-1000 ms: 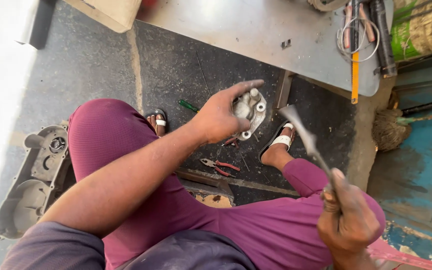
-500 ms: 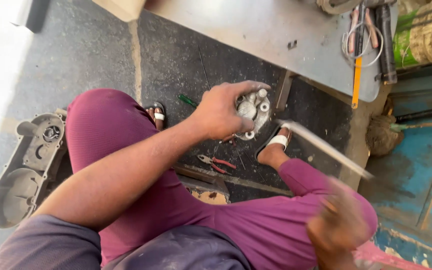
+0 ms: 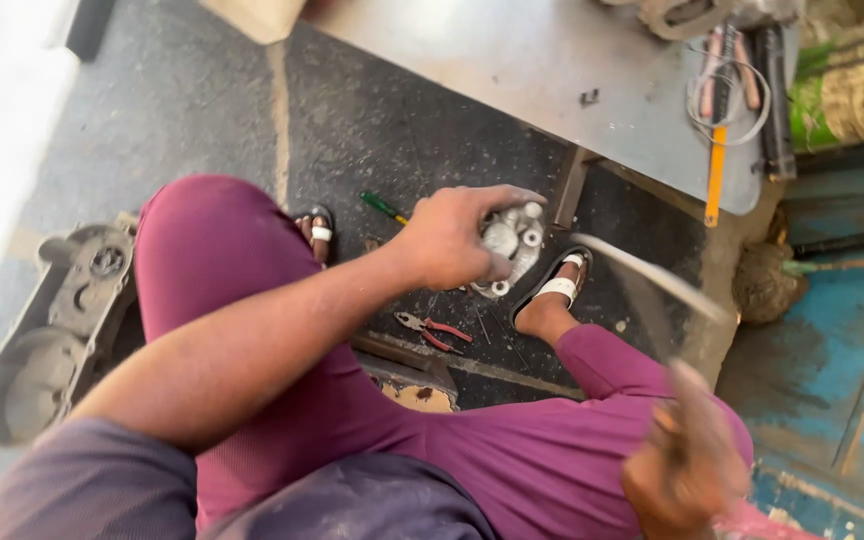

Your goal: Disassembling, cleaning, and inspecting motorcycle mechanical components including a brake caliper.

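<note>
My left hand (image 3: pixel 457 238) grips a grey cast-metal engine part (image 3: pixel 508 250) with round bosses, held in the air between my knees above the dark floor. My right hand (image 3: pixel 687 462) is blurred at the lower right, closed on the handle of a long thin metal tool (image 3: pixel 652 275) whose shaft slants up and left toward the part. The tool's tip stops just right of the part, above my sandalled right foot (image 3: pixel 552 290). I sit in purple trousers.
Red-handled pliers (image 3: pixel 434 330) and a green-handled screwdriver (image 3: pixel 382 206) lie on the floor. A grey engine cover (image 3: pixel 62 320) lies at the left. A metal table (image 3: pixel 552 70) at the top holds an orange tool (image 3: pixel 717 175) and wire. Broom handles lie at the right.
My left hand has turned over and closed more tightly around the metal part. The long tool swung down from pointing up-left to a flatter slant, my right hand blurring with the motion.
</note>
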